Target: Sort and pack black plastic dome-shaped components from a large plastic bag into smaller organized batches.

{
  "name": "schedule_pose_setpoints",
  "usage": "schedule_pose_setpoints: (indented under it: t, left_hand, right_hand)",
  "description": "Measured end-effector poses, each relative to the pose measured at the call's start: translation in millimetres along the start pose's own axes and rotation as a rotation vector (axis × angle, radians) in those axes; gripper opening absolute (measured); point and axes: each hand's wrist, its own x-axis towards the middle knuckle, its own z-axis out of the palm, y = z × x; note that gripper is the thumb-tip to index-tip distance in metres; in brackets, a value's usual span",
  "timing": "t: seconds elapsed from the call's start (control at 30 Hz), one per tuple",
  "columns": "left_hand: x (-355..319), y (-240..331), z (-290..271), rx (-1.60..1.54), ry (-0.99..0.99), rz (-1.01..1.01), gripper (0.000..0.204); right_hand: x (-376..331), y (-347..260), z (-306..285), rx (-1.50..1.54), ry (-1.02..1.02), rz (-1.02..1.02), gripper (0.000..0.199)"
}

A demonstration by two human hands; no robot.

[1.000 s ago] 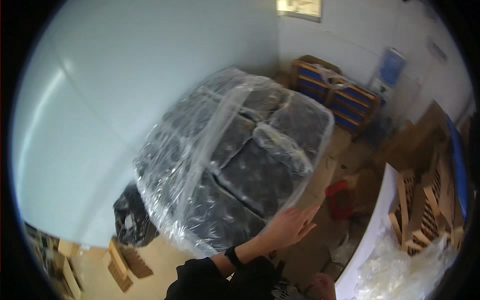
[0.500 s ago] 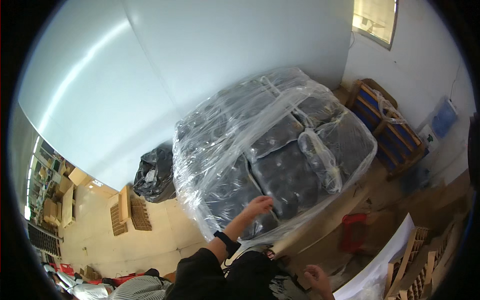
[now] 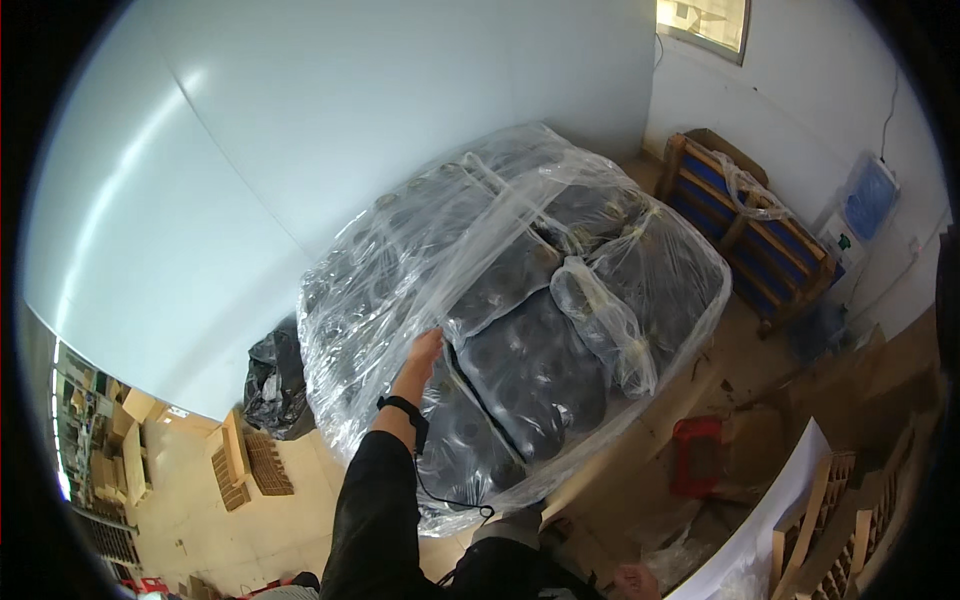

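Observation:
A large bundle of dark grey, rounded packs (image 3: 535, 375) stands in front of me, wrapped in clear plastic film (image 3: 480, 265). My left hand (image 3: 425, 347) reaches over its near left part, fingers drawn together at the loose edge of the film, which they appear to pinch. A black band (image 3: 405, 405) with a thin cable circles that wrist. Low at the bottom edge, my right hand (image 3: 637, 581) hangs dim and partly cut off, away from the bundle; its fingers are not clear.
A black plastic bag (image 3: 278, 385) sits left of the bundle by the pale wall. Slatted wooden frames (image 3: 748, 225) lean at the back right. A red plastic item (image 3: 698, 455) lies on the floor. Cardboard dividers (image 3: 835, 530) and a white sheet (image 3: 755, 535) fill the lower right.
My left hand has moved forward and left, from above the near packs to the film's edge. My right hand has sunk toward the bottom edge. The view has shifted, moving the bundle leftward.

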Motion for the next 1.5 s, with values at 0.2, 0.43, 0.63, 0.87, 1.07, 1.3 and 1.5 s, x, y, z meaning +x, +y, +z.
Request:
schedule_pose_setpoints:
  t: [0.2, 0.43, 0.63, 0.87, 1.07, 1.3, 1.5]
  left_hand:
    - [80, -28, -150, 0.109, 0.024, -0.169, 0.038]
    - [129, -61, -4, -0.134, 0.264, -0.302, 0.065]
    - [146, -57, -8, -0.188, 0.331, -0.278, 0.062]
    - [152, -56, -12, -0.454, 0.097, -0.192, 0.058]
    - [161, -44, -21, -0.376, 0.223, -0.261, 0.055]
    - [128, 4, -5, -0.465, 0.001, -0.303, 0.058]
    - [76, 46, -23, -0.355, -0.049, -0.257, 0.032]
  right_hand:
    - [25, -74, -2, -0.065, -0.248, -0.095, 0.044]
    - [43, -110, 1, 0.027, -0.250, 0.185, 0.051]
    - [59, -79, 14, -0.068, -0.178, 0.082, 0.051]
    - [59, -119, 21, -0.065, -0.157, 0.134, 0.048]
    - [56, -99, 36, -0.104, -0.192, 0.036, 0.048]
    - [50, -105, 29, -0.065, -0.107, 0.006, 0.045]
    - [38, -84, 22, -0.117, -0.079, -0.008, 0.040]
